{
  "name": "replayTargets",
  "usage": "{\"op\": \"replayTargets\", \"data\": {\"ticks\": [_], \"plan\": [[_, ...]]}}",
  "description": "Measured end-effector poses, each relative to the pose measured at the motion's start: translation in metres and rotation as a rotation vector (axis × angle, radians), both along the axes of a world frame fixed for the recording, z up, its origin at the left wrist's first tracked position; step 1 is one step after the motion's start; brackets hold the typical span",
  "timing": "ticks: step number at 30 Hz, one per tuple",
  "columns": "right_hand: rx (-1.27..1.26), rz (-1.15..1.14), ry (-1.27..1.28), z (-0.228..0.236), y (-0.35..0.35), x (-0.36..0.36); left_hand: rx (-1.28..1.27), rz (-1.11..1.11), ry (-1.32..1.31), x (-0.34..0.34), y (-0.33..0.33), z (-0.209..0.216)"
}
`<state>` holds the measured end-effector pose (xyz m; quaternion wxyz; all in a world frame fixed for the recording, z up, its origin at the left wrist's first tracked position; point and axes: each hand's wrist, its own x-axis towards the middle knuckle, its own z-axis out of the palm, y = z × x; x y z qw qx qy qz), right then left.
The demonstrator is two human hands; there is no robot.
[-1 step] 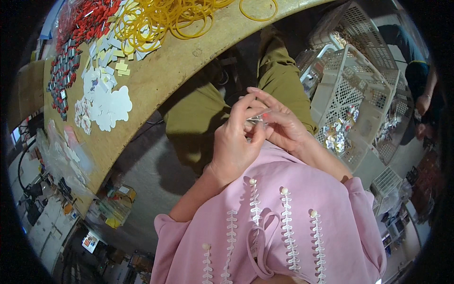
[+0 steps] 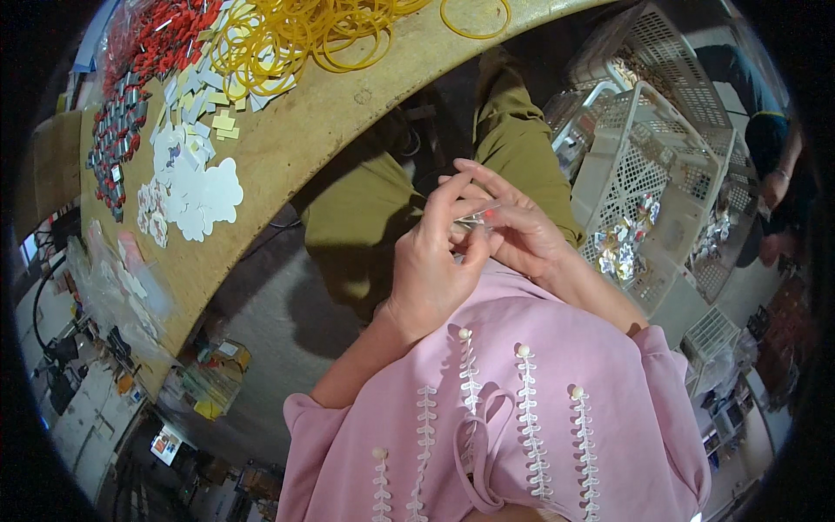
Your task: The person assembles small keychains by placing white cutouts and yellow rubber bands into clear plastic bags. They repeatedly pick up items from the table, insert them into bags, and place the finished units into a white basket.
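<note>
Above my lap, in front of the pink top, my two hands meet. My left hand [image 2: 435,265] has its thumb and forefinger bent toward each other, pinching one side of a small clear plastic piece [image 2: 474,217]. From the other side, my right hand [image 2: 528,233] closes on it too, its fingers curled behind. A small red spot shows by the right fingertips; whether it belongs to the held piece I cannot tell. Fingers hide much of the piece, and its exact kind is unclear.
On the curved table [image 2: 352,103] lie yellow rubber bands [image 2: 313,39], white flower-shaped cards [image 2: 204,196], small pale cards [image 2: 196,96], and red-and-grey parts [image 2: 122,130]. White perforated crates [image 2: 648,165] stand at right, holding small colourful packets [image 2: 622,248]. Beyond them is another person's hand [image 2: 774,189].
My hands and the piece between them are almost unmoved. The other person's hands at the far right have shifted slightly.
</note>
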<state>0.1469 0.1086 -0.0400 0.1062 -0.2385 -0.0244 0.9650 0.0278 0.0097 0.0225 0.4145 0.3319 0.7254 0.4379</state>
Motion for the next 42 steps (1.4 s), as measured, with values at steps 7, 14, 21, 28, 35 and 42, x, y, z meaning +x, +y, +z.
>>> {"op": "replayTargets", "data": {"ticks": [7,14,21,28,35,42], "plan": [[0.054,0.104,0.029,0.004,0.005,-0.001,0.079,-0.004,-0.042,0.002,0.0,0.005],[0.035,0.072,0.075,0.005,0.003,-0.001,0.055,0.02,-0.243,-0.004,-0.001,0.009],[0.077,0.04,0.155,0.007,0.003,-0.005,0.058,0.035,-0.326,0.0,-0.001,0.01],[0.059,0.039,0.157,0.003,0.002,-0.004,0.076,0.028,-0.324,0.0,-0.001,0.008],[0.036,0.018,0.193,0.003,0.002,-0.004,0.094,0.017,-0.369,0.001,-0.002,0.01],[-0.054,0.006,0.139,0.004,0.005,-0.001,-0.126,-0.006,-0.207,-0.008,-0.012,0.003]]}}
